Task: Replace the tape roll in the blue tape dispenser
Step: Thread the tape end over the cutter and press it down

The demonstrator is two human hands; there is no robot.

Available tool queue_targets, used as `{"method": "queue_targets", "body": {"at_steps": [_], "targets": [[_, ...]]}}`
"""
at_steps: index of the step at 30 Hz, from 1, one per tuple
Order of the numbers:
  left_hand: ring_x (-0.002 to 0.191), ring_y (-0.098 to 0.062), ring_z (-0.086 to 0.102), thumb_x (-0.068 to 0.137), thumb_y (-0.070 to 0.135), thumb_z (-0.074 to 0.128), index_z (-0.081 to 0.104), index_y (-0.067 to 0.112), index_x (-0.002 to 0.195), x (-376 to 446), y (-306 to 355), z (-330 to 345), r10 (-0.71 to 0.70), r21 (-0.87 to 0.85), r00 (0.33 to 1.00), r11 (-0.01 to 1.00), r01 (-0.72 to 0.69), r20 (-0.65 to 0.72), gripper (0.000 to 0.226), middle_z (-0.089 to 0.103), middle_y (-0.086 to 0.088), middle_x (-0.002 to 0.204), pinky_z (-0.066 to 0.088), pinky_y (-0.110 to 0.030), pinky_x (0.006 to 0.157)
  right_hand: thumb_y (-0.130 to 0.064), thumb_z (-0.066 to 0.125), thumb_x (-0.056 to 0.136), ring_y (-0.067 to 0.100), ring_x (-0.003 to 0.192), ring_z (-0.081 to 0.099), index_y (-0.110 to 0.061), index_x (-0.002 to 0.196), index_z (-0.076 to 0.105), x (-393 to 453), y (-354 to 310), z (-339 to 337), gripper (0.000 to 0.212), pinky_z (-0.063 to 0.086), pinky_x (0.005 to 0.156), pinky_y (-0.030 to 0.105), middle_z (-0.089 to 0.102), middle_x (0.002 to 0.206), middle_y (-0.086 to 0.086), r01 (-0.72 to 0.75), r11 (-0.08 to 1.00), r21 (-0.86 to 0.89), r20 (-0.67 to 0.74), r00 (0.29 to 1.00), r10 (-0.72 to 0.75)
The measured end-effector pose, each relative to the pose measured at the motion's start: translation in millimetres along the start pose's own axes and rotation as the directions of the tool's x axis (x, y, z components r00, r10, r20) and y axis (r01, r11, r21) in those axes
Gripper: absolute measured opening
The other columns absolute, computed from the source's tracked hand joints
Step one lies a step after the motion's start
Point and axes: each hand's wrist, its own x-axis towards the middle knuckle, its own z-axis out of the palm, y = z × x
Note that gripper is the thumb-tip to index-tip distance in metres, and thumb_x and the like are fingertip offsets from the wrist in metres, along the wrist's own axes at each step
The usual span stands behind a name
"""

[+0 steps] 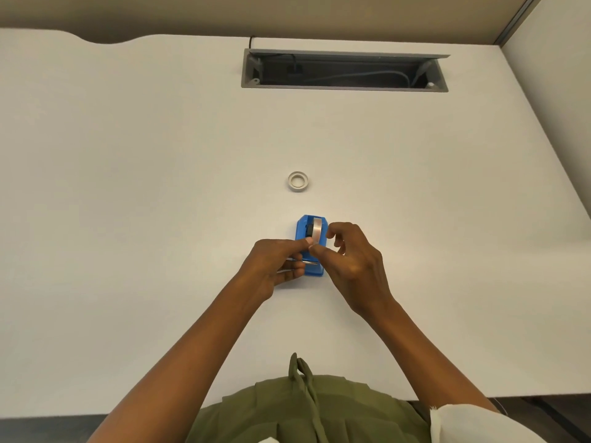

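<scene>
White desk [160, 187] fills our view, a tan wall running behind its far edge. On it, near the middle, we note the blue tape dispenser [311, 243] lying lengthwise, its far end toward the wall. A tape roll [317, 233] sits upright in the dispenser's cradle, silvery band facing up. Our left hand [275, 262] rests against the dispenser's left side, thumb tip on the near edge of the roll, lower fingers curled along the blue body. Our right hand [351, 260] comes in from the right; its thumb and forefinger meet the left thumb at the roll's near edge, seemingly pinching the tape end, though we cannot tell exactly what is caught between them. The remaining right fingers are loosely bent above the dispenser. A separate pale ring [298, 181], an empty core or spare roll, lies flat just beyond the dispenser, apart from it. Farther off, a grey cable tray [345, 71] stands open in the desk. Bare desk spreads wide on both sides; the near edge lies close to our green garment [287, 410].
</scene>
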Motion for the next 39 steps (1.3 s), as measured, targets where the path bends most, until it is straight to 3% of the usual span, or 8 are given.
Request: {"method": "queue_targets", "body": {"at_steps": [4,7,12,19,23,28,34,39], "targets": [[0.056,-0.014,0.059,0.072,0.022,0.077,0.069,0.005,0.081,1,-4,0,0.007,-0.071,1.000,0.997,-0.005,0.023,0.021,0.060,-0.007,0.070,0.053,-0.023,0.049,-0.018,0.066,0.085,0.026,0.074,0.059,-0.011,0.098,0.065,-3,3,0,0.015,0.049,0.049,0.026,0.062,0.099,0.016,-0.020,0.997,0.079,0.063,0.998,0.015],[0.056,-0.015,0.060,0.073,0.022,0.076,0.068,0.004,0.081,2,-7,0,0.021,-0.093,1.000,0.995,-0.019,0.020,0.021,0.061,-0.008,0.073,0.052,-0.022,0.049,-0.023,0.069,0.083,0.022,0.088,0.059,-0.014,0.102,0.070,-4,7,-1,0.022,0.054,0.064,0.025,0.059,0.108,0.016,-0.103,0.967,0.233,0.091,0.992,0.084],[0.057,-0.014,0.057,0.071,0.021,0.078,0.066,0.004,0.088,3,-6,3,0.002,-0.102,1.000,0.995,-0.002,0.004,0.027,0.060,-0.008,0.075,0.052,-0.021,0.047,-0.007,0.057,0.088,0.003,0.091,0.059,-0.016,0.122,0.057,2,8,-4,0.035,0.045,0.070,0.007,0.064,0.112,0.002,-0.553,0.641,0.532,0.158,0.809,0.566],[0.053,-0.014,0.057,0.070,0.019,0.079,0.067,0.006,0.075,7,-6,4,-0.028,-0.106,0.999,0.994,0.029,0.016,0.019,0.059,-0.008,0.069,0.052,-0.022,0.047,-0.005,0.042,0.093,0.024,0.084,0.057,-0.026,0.135,0.042,14,11,-2,0.047,0.045,0.067,0.011,0.069,0.110,-0.008,-0.710,0.426,0.561,0.407,0.684,0.605],[0.056,-0.016,0.057,0.070,0.017,0.079,0.068,0.005,0.072,8,-5,3,-0.041,-0.137,0.999,0.990,0.045,0.028,0.016,0.059,-0.007,0.065,0.052,-0.024,0.048,-0.020,0.057,0.090,0.010,0.088,0.063,-0.026,0.112,0.061,22,7,-2,0.023,0.052,0.078,0.031,0.071,0.097,-0.007,-0.772,0.348,0.532,0.390,0.589,0.708],[0.056,-0.014,0.057,0.072,0.014,0.077,0.068,0.000,0.088,6,-9,1,-0.021,-0.219,0.997,0.975,0.038,0.081,0.023,0.054,-0.005,0.061,0.060,-0.035,0.062,-0.041,0.074,0.075,0.013,0.049,0.043,-0.011,0.068,0.074,18,-3,-9,0.031,0.035,0.040,0.021,0.057,0.057,0.000,-0.877,-0.017,0.480,0.611,0.321,0.723],[0.058,-0.015,0.057,0.071,0.016,0.078,0.069,0.001,0.088,5,-8,2,-0.006,-0.200,0.997,0.979,0.021,0.077,0.025,0.055,-0.007,0.061,0.060,-0.038,0.064,-0.040,0.078,0.069,0.009,0.042,0.044,-0.013,0.060,0.074,21,-8,-7,0.029,0.034,0.037,0.019,0.058,0.052,-0.003,-0.868,-0.210,0.450,0.725,0.218,0.653],[0.060,-0.016,0.056,0.071,0.015,0.078,0.068,-0.001,0.089,6,-9,2,0.004,-0.200,0.997,0.980,0.012,0.077,0.026,0.054,-0.008,0.062,0.060,-0.038,0.065,-0.025,0.079,0.072,0.007,0.039,0.046,-0.013,0.054,0.073,19,-6,-4,0.022,0.036,0.036,0.018,0.056,0.056,0.002,-0.848,-0.257,0.464,0.726,0.198,0.658]]}}
